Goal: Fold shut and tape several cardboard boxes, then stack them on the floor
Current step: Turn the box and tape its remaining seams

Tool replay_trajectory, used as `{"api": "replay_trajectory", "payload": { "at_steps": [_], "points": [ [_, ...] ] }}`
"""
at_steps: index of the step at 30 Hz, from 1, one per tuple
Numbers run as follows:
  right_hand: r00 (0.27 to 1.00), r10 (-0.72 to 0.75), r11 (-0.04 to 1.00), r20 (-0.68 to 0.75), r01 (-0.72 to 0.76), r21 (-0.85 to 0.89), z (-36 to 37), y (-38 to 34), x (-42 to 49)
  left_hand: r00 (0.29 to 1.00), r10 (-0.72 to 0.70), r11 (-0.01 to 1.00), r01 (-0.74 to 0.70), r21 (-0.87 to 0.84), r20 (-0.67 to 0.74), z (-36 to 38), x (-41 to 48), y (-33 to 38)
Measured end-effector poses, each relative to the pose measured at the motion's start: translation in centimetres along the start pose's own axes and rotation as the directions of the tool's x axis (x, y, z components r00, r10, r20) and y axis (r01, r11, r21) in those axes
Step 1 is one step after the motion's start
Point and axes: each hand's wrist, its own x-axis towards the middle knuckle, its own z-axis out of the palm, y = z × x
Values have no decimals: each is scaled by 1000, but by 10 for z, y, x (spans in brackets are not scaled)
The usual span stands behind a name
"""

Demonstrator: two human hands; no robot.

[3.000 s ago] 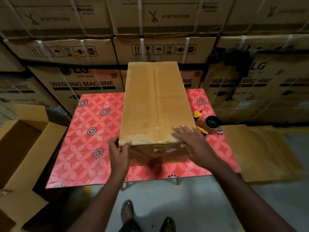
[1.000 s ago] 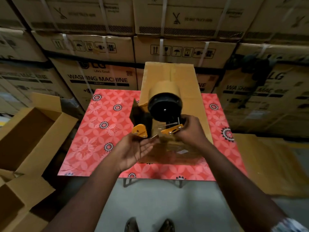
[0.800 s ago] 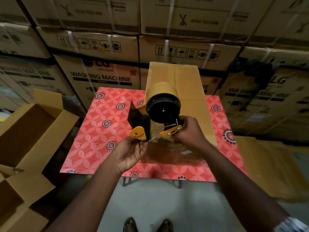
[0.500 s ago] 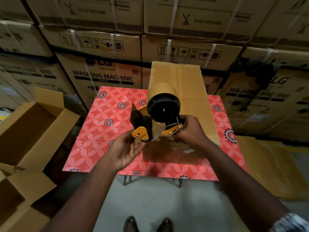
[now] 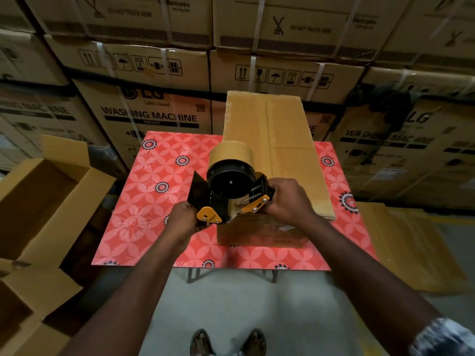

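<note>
Tape dispenser [image 5: 231, 191] is up in the air between both my grips, just above the near end of the box [image 5: 272, 150]. The box sits closed on the desk [image 5: 144, 201], long axis pointing away from me, centre seam running down its top. Its near end face is in shadow below the dispenser.

Right grip [image 5: 289, 199]: clenched round the dispenser's handle end, fingers wrapped, right beside the yellow side plate and spring.

Left grip [image 5: 183, 222]: fingers curled onto the front end, at the round yellow plate and the black flap. Exact contact under the plate is hidden, can't tell.

Brown tape roll [image 5: 231, 152] rides on the black hub, hub face turned toward me, roll on the far side.

Around it:
- Left of the desk: open cartons [image 5: 51, 201] on the floor, flaps up.
- Right of the desk: flat cardboard sheets [image 5: 411, 247] lying on the floor [image 5: 257, 299].
- Behind the desk: wall of strapped washing-machine cartons [image 5: 154, 111], stacked several high.
- My feet [image 5: 228, 343] show at the bottom edge, near the desk's legs.
</note>
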Motion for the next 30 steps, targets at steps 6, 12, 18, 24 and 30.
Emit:
{"api": "replay_trajectory", "payload": {
  "at_steps": [6,12,18,24,30],
  "points": [
    [999,5,999,-34,-6,-46,-13,14,-3,999,39,997,-39,63,8,-16,11,-1],
    [999,-17,992,-35,12,-127,-16,17,-10,998,47,995,-50,91,38,-9,17,-19],
    [995,-84,965,-53,68,-253,-9,20,-10,993,-88,993,93,-67,79,10,20,-47],
    [991,-119,962,-61,100,-254,-7,22,-9,968,-246,956,250,-151,50,14,23,-64],
    [990,-129,964,-62,110,-242,-7,23,-10,985,-169,974,172,-145,36,19,25,-48]
  ]
}}
